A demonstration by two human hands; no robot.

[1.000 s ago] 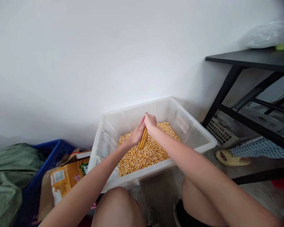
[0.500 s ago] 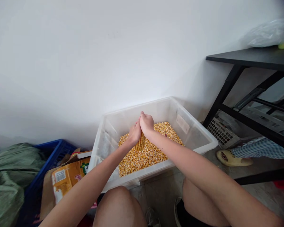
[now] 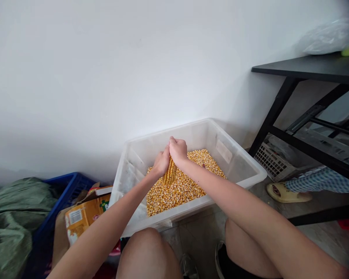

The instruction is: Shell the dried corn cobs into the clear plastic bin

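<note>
An ear of corn [image 3: 170,173] with yellow kernels is held over the tub, its thick end pointing down towards me. My left hand [image 3: 162,159] is closed on its left side. Against its upper right side, my right hand [image 3: 178,150] is also closed on it, and the two hands touch. The far end of the ear is hidden under my fingers. Below lie many loose corn kernels [image 3: 186,190], spread over the bottom of a whitish, translucent plastic tub [image 3: 238,159].
To the left are a blue crate [image 3: 61,193], a green cloth [image 3: 17,209] and an orange printed carton [image 3: 84,217]. At right stands a black table [image 3: 305,69] with a white basket [image 3: 273,164] beneath. Another person's foot in a yellow clog [image 3: 287,193] rests nearby. A white wall rises behind.
Both hands have shifted slightly left with the ear of corn, and more of the ear now shows between my wrists. The tub and the kernels look unchanged.
</note>
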